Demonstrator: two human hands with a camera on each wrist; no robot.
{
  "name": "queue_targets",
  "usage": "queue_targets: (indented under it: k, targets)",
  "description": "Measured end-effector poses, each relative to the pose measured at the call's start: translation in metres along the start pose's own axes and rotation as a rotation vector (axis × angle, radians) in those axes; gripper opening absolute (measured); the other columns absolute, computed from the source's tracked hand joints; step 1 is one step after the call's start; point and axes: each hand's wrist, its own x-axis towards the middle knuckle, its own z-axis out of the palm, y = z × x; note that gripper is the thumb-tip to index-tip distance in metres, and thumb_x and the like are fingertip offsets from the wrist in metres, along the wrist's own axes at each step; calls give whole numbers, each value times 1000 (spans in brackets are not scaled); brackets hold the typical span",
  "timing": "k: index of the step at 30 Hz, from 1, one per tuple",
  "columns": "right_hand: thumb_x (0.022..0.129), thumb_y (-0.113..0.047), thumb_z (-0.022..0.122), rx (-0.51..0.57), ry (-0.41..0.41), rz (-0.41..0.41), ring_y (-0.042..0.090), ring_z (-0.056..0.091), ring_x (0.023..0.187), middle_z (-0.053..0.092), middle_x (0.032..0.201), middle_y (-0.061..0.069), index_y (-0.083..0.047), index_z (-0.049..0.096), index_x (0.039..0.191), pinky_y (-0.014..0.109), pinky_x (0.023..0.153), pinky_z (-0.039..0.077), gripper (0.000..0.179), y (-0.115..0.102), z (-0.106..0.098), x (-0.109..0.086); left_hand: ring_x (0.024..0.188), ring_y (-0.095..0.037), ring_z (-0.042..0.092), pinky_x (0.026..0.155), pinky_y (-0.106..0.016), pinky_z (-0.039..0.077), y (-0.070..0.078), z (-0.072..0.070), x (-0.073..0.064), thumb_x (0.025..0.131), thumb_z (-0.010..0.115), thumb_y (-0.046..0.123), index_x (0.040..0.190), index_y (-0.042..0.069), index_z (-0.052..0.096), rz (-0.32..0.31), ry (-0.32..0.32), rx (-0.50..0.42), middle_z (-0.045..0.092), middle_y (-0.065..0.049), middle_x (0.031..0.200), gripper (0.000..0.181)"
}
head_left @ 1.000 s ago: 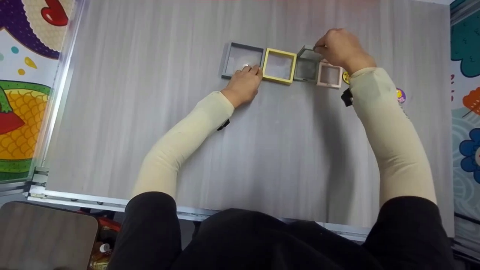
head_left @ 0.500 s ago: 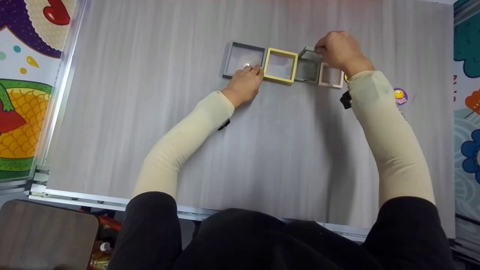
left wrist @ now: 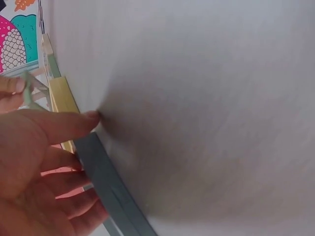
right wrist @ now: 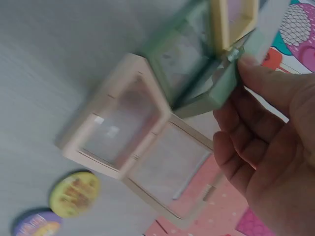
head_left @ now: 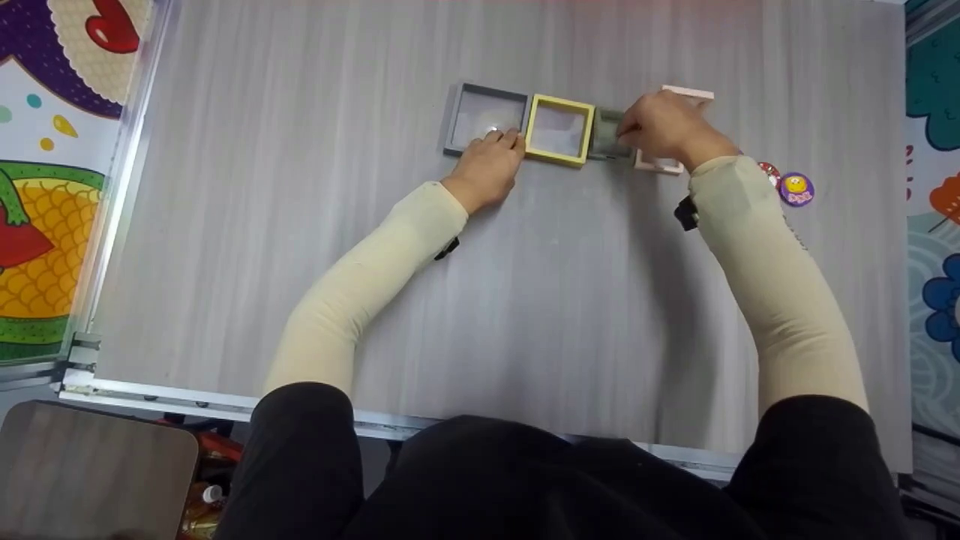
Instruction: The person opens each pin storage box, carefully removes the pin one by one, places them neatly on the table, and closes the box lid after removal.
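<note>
A grey square box frame (head_left: 487,90), a yellow one (head_left: 562,100), a green one (head_left: 604,146) and a pale pink one stand in a row on the table. My left hand (head_left: 489,169) holds the grey frame at its near right corner, thumb outside the rim and fingers over it. Its thumb reaches the joint with the yellow frame in the left wrist view. My right hand (head_left: 664,127) pinches the edge of the green frame's half-raised lid (right wrist: 216,93) between thumb and fingers. Beside it the pink frame (right wrist: 118,118) stands open, its clear lid (right wrist: 170,162) swung up.
Round badges, among them a yellow one (right wrist: 75,194) and a purple one (head_left: 796,189), lie to the right of the frames. The metal table edge (head_left: 172,394) runs in front of the body. Printed panels (head_left: 52,187) stand at both sides.
The right hand has moved toward the body and slightly left, lowering the green lid. The pink lid has come into view standing up behind the hand. The left hand stays in place.
</note>
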Motion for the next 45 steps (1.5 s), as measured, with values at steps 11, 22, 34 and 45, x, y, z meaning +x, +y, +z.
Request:
queue_targets:
  k: [11, 22, 34, 45]
  targets:
    - [94, -15, 56, -31, -71, 26, 30, 55, 94, 65, 121, 19, -4, 68, 117, 46, 83, 47, 28, -2, 20, 8, 141, -31, 31, 112, -45, 35, -1, 1, -2, 98, 45, 17, 149, 3, 28, -6, 1, 3, 30, -14, 154, 55]
    - [95, -15, 55, 68, -38, 46, 30, 53, 98, 63, 121, 19, -3, 67, 117, 46, 89, 45, 28, -2, 23, 5, 138, -32, 35, 110, -45, 37, -1, 2, -5, 97, 48, 20, 146, 1, 31, -13, 27, 17, 34, -15, 151, 55]
    - [100, -23, 44, 94, 485, 176, 40, 49, 120, 55, 127, 22, -2, 61, 125, 54, 101, 38, 36, 34, -20, -17, 141, -32, 30, 112, -46, 34, 0, 0, -9, 100, 41, 18, 149, 2, 27, -25, 14, 2, 29, -15, 154, 53]
    - [101, -23, 43, 137, 355, 337, 40, 42, 128, 50, 137, 20, -2, 57, 128, 52, 109, 33, 37, 54, -6, -30, 141, -31, 30, 113, -45, 33, 4, -2, -7, 100, 41, 21, 149, 3, 27, 8, 0, 37, 28, -14, 154, 54]
